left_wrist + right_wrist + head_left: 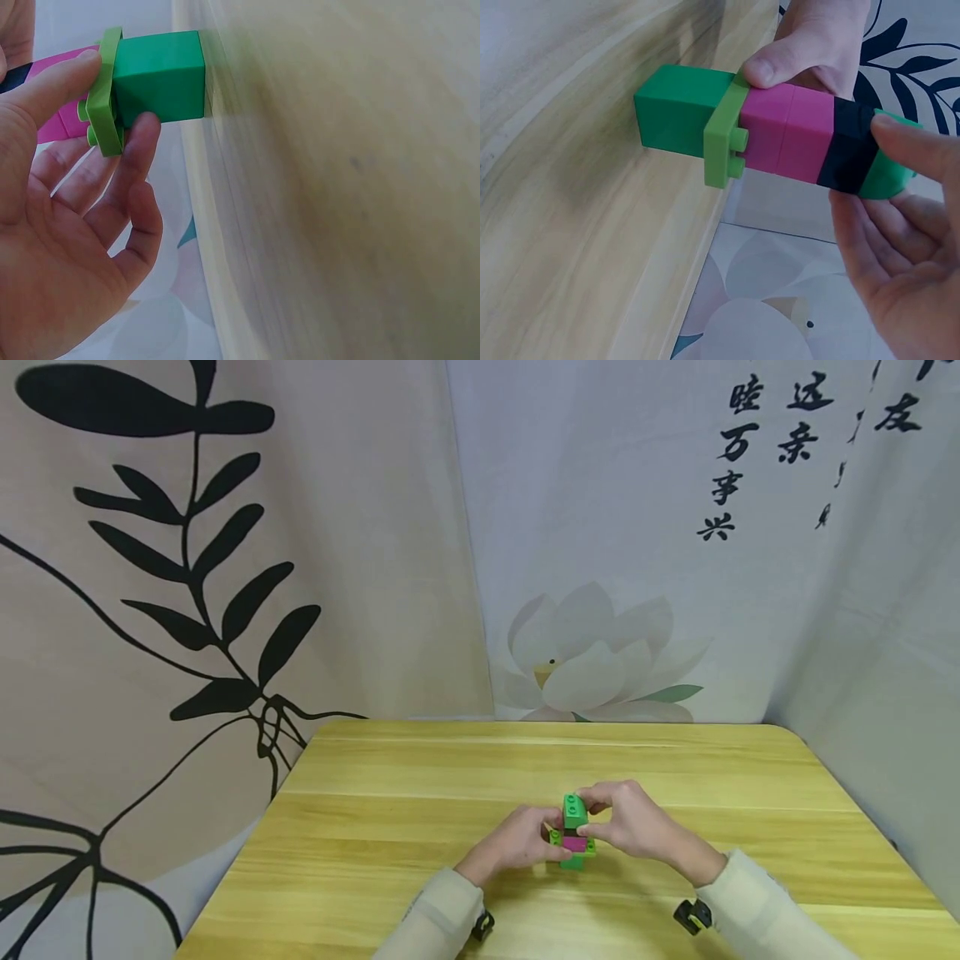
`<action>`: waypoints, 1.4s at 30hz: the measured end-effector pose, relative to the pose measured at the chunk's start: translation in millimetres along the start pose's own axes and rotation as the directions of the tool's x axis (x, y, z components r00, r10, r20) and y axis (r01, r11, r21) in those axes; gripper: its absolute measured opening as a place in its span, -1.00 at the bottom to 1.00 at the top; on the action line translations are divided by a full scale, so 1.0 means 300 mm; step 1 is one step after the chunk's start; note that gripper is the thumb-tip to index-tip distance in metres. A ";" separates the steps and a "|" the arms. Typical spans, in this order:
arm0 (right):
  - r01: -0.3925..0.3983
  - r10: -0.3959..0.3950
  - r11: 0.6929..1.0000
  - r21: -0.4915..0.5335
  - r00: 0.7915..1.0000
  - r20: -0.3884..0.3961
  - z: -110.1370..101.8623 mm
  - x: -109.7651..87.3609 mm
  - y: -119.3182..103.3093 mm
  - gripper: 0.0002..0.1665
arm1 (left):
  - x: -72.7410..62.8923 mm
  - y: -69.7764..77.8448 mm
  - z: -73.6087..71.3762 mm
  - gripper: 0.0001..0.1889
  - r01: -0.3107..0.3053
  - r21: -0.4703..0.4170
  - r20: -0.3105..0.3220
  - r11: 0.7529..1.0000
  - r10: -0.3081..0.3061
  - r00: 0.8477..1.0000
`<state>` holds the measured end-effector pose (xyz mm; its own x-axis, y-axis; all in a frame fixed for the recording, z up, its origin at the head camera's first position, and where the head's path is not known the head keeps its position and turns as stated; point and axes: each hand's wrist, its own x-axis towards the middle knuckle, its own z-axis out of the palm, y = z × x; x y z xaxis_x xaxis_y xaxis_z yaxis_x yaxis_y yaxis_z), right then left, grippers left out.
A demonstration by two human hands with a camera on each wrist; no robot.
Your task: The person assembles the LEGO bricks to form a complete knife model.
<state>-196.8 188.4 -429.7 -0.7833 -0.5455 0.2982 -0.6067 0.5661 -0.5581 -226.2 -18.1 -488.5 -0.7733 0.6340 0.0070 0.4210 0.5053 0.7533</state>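
A tower of toy building blocks stands upright on the table between both hands. Its bottom is a green block (679, 109), topped by a wide lime-green plate (718, 146) whose studs stick out at the sides. Above that come two magenta blocks (787, 127), a black block (847, 146) and a rounded green block (574, 811) at the top. My left hand (517, 842) grips the tower around the magenta blocks and plate, one finger against the bottom block. Thumb and fingers of my right hand (633, 820) pinch the black and rounded green blocks from the right.
The light wooden table (390, 777) ends at a back edge behind the tower. A printed cloth backdrop (375, 568) with leaves, a lotus and characters hangs behind it. Small black devices sit at the left wrist (483, 926) and right wrist (692, 916).
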 end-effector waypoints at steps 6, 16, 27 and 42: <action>0.016 -0.016 1.000 -0.023 1.000 0.012 -0.001 0.008 0.004 -0.66 | 0.001 -0.004 0.000 -0.76 0.003 -0.005 0.004 1.000 -0.003 1.000; -0.006 0.006 1.000 -0.012 1.000 -0.007 0.008 -0.001 0.002 -0.68 | -0.001 -0.007 0.000 -0.76 0.010 -0.011 0.009 1.000 -0.010 1.000; -0.029 0.039 0.995 0.099 0.994 -0.101 0.062 -0.031 0.038 -0.53 | -0.007 0.003 -0.004 -0.71 0.004 0.039 0.023 0.999 -0.005 1.000; -0.182 0.177 0.968 0.171 0.983 0.043 0.117 -0.078 0.089 -0.52 | -0.015 0.000 0.003 -0.69 -0.019 0.059 0.023 0.998 0.018 1.000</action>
<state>-189.9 194.6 -478.5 -0.8718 -0.4628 0.1607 -0.4218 0.5421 -0.7268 -222.3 -20.5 -489.0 -0.7545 0.6563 0.0052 0.4629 0.5265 0.7131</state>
